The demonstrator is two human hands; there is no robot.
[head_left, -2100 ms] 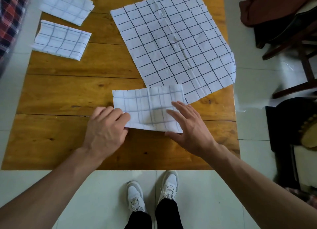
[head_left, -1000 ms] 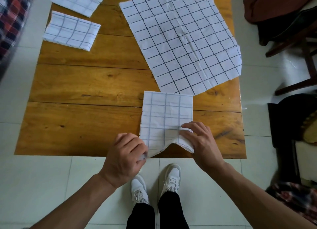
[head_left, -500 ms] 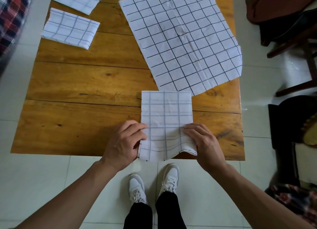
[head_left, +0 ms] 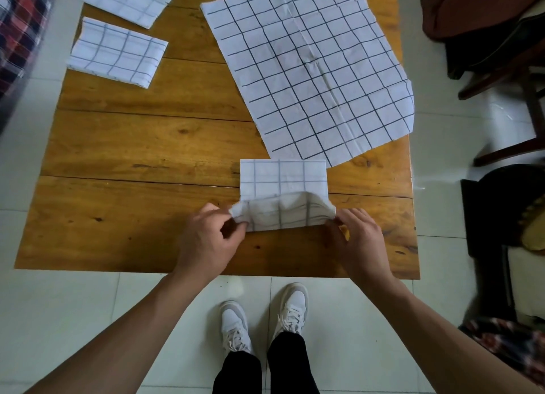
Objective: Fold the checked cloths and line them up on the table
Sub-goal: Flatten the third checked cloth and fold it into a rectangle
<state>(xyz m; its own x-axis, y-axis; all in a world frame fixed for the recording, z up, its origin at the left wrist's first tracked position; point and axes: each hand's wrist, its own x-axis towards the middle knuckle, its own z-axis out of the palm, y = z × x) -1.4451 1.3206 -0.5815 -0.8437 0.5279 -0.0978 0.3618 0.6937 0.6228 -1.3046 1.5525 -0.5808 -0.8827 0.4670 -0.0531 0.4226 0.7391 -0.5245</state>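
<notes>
I see my left hand pinching the near left corner of the half-folded checked cloth, and my right hand pinching its near right corner; the near edge is lifted and curling over the rest of the cloth. That cloth lies at the near middle of the wooden table. Just beyond it an unfolded checked cloth is spread flat. Two folded checked cloths sit side by side at the far left corner.
</notes>
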